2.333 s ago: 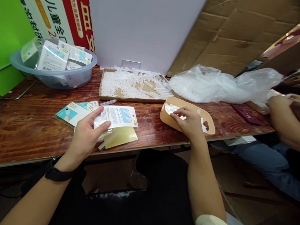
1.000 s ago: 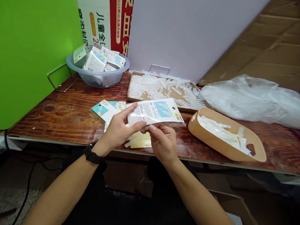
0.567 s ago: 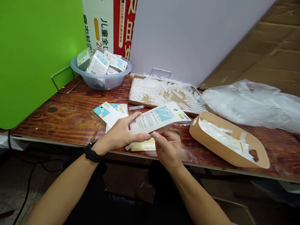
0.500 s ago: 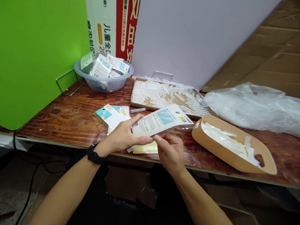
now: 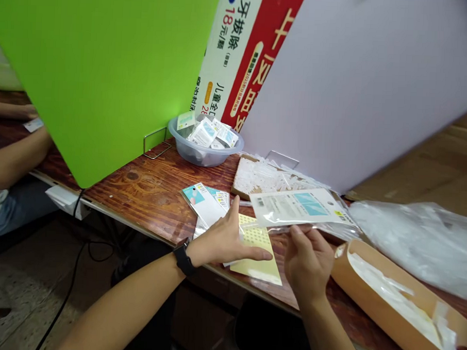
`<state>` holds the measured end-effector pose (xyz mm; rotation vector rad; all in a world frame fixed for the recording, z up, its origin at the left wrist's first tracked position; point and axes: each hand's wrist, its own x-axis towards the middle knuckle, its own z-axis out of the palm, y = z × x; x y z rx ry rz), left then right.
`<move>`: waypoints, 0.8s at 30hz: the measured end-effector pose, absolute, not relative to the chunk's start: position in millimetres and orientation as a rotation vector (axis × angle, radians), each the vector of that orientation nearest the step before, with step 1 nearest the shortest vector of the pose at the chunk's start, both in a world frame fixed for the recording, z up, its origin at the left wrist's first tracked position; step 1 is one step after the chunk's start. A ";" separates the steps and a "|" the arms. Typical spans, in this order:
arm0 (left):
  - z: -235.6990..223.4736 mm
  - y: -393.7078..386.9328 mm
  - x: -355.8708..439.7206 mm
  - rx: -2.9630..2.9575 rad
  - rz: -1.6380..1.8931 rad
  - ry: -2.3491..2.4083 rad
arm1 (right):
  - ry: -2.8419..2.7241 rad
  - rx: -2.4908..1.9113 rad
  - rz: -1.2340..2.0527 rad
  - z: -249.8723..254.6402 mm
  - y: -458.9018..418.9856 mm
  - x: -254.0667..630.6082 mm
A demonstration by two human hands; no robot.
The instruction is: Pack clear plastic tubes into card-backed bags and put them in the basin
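My right hand (image 5: 309, 261) pinches the lower edge of a white printed packet (image 5: 299, 208) with a blue picture and a clear plastic margin. The packet is held up before the shallow box of clear tubes. My left hand (image 5: 230, 239), wearing a black wristband, has thumb and fingers spread and holds nothing. Beneath and beside it lies a yellow sheet of small dot stickers (image 5: 259, 248) at the table's front edge. Several printed cards (image 5: 203, 202) lie just behind the left hand, partly overlapping.
A bluish basin (image 5: 203, 155) of packets stands at the back. A shallow cardboard box (image 5: 240, 188) holds small clear pieces. On the right are a tan bin (image 5: 361, 299) and a plastic bag (image 5: 412, 244). Beyond the green panel (image 5: 106, 87), another person's arms (image 5: 17, 155) show.
My left hand has let go of the packet and opened over the yellow sheet. The packet has moved right in my right hand. The view has swung left, bringing another person's arms into sight.
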<state>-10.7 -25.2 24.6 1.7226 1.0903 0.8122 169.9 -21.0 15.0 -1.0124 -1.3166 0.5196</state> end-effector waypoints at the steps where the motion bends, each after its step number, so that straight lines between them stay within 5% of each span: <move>1: 24.0 -26.1 -11.1 1.763 0.819 1.127 | -1.329 -0.985 0.505 22.5 -6.4 166.6; 6: 18.2 -29.6 -6.9 2.002 0.800 1.281 | -1.499 -1.003 0.429 75.8 105.7 113.2; 12: 13.8 -31.3 -6.6 2.027 0.829 1.317 | -1.667 -1.596 0.234 110.4 214.9 36.5; 24: 13.4 -35.3 -16.9 2.110 0.821 1.361 | -2.118 -1.677 0.214 128.9 233.1 40.6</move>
